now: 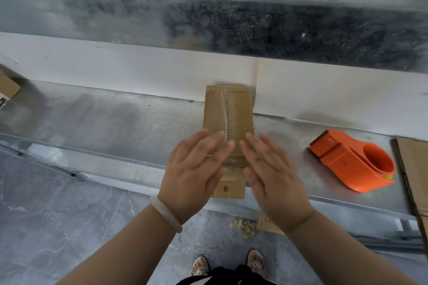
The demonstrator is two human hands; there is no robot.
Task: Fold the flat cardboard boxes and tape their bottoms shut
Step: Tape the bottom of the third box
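Where flat hands (195,169) (273,176) press, cardboard box (228,111) seems taped.

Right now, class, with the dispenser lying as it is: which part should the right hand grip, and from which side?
Probably the rounded shell of the dispenser around its open core, coming from above and the left with the right hand. The core opening faces up, the narrow blade end points away, and flat cardboard crowds its right side.
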